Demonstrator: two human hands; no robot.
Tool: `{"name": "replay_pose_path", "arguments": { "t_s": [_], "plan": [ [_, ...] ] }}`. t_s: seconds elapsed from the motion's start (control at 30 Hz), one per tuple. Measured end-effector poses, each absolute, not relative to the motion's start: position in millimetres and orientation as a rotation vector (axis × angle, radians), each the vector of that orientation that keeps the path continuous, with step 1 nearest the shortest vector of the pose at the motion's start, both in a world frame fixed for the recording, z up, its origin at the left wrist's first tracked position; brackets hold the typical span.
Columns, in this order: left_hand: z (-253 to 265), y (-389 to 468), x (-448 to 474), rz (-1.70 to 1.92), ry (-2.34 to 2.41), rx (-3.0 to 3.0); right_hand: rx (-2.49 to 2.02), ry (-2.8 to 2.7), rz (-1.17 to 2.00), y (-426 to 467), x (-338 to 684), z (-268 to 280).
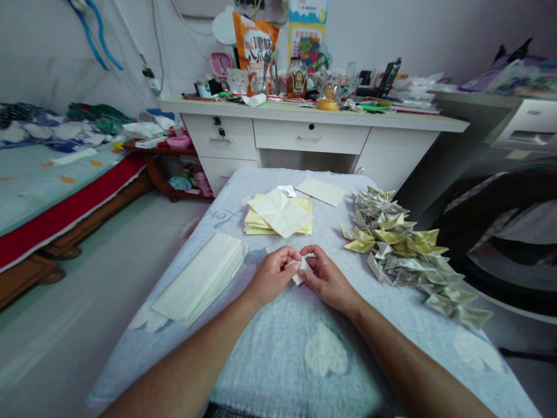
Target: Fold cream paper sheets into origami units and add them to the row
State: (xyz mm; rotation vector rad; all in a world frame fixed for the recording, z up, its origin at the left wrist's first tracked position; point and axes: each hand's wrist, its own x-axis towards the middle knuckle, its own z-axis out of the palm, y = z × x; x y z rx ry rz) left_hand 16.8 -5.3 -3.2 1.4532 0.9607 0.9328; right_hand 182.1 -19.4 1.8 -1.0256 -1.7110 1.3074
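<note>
Near the middle of the cloth-covered table, my left hand [276, 271] and my right hand [326, 273] meet over a small folded piece of white paper [298, 276]. Both hands pinch it between thumb and fingers, and the fingers hide much of it. Just beyond them lies a stack of yellowish paper sheets [256, 225], with a creased white square sheet [281, 213] on top. To the left rests a long pile of white paper [200, 278]. On the right, several folded paper shapes [400, 241], grey and yellow with pointed tips, lie crowded together.
A flat cream sheet [321, 191] lies near the table's far end. Beyond stands a white desk [311, 136] crowded with a jar [296, 78], an orange bag [256, 49] and clutter. A bed [65, 191] is at left, a washing machine [517, 226] at right.
</note>
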Motion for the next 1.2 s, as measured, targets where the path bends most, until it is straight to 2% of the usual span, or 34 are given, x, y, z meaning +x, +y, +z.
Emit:
{"name": "replay_pose_path", "arguments": {
  "t_s": [0.13, 0.4, 0.67, 1.2],
  "plan": [
    [-3.8, -6.1, 16.0, 0.956, 1.077, 1.601, -1.186, -1.928, 0.921, -20.6, 183.0, 4.4],
    [0.5, -8.3, 17.2, 0.842, 1.247, 1.975, -1.268, -2.085, 0.655, -16.6, 186.4, 2.4],
    [-1.0, -8.2, 17.2, 0.789, 1.328, 2.228, -1.246, -2.198, 0.524, -15.8, 185.9, 0.0],
    [-6.7, -5.8, 15.5, 0.733, 1.376, 2.278, -1.240, -2.321, 0.552, -19.0, 188.5, 5.0]
  ]
}}
